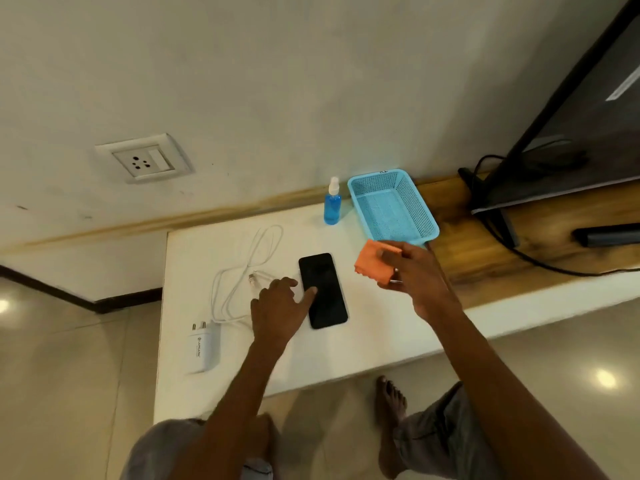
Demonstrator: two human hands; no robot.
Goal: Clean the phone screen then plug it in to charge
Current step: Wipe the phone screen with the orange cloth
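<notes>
- The right hand (412, 275) is closed on an orange cloth (372, 259), held above the white table (363, 344).
- The left hand (277, 306) has its fingers spread apart, and one fingertip touches the phone (323, 291).
- The phone lies flat with its dark screen up, between the two hands.
- A white cable (242, 271) and charger (204, 348) lie to the left.
- The blue basket (424, 216), far right, holds nothing that I can see.
- A blue spray bottle (333, 204) stands just beside it.
</notes>
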